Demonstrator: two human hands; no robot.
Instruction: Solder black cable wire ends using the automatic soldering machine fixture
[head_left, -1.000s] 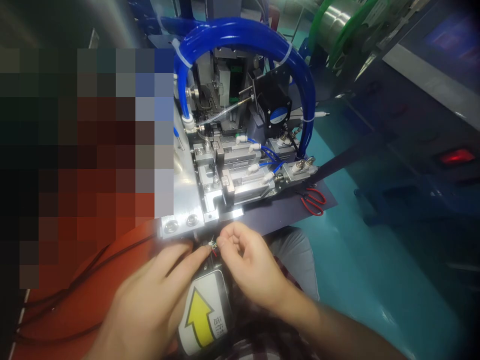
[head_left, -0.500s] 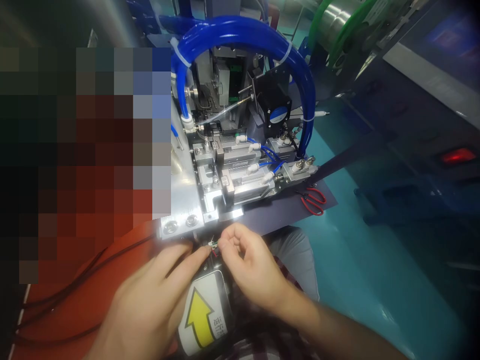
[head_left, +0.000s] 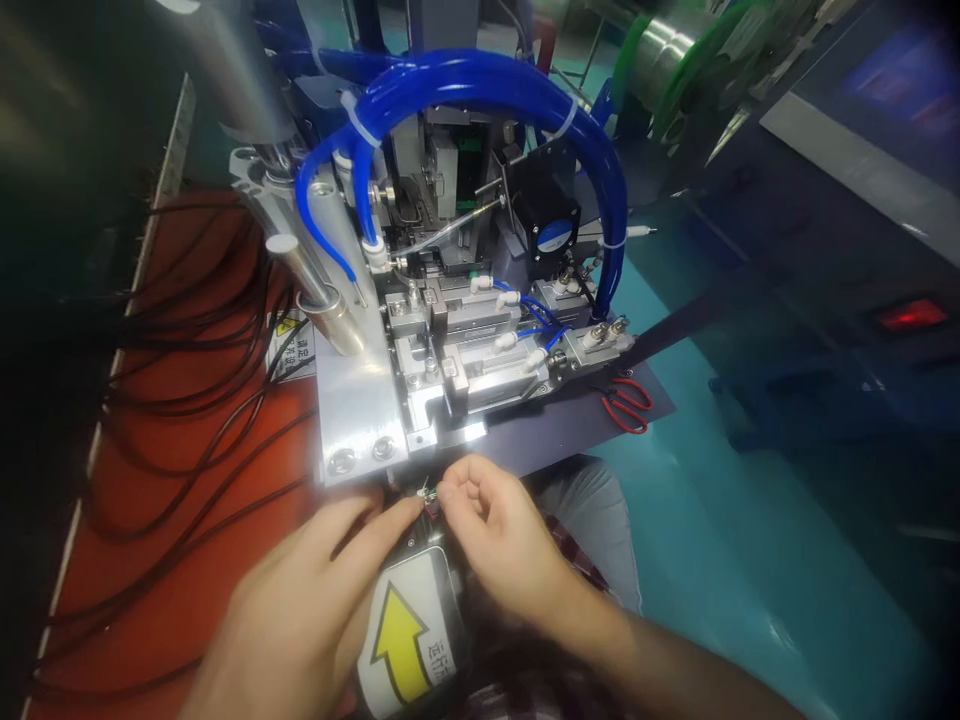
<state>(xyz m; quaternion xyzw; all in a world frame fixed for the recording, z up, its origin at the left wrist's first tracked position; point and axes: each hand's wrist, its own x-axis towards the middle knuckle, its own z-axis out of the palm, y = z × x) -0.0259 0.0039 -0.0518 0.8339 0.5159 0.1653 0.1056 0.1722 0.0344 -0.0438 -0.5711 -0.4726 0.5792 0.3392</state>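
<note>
1. Working with both hands at small wired part point(head_left: 430, 497), just in front of metal plate point(head_left: 352, 400), with arrow label point(head_left: 405, 640) lying nearer the body.
2. Pinching its right end in fingertips of right hand point(head_left: 491, 530); resting left thumb against its other side. Being unable to tell any closure beneath left hand point(head_left: 300, 570).
3. Judging best technique: bracing with left thumb, moving only right fingertips, keeping fine wires apart, avoiding tugging.
4. Judging clearance as tight: working close to the plate's front edge, partly covering the part with own fingertips.
5. Noting cylinders point(head_left: 499, 385) beyond, under arch of blue hoses point(head_left: 487, 75); red-handled tool point(head_left: 628, 405) to the right, well apart from both hands; black cables point(head_left: 217, 460) over orange surface point(head_left: 169, 465) at left.
</note>
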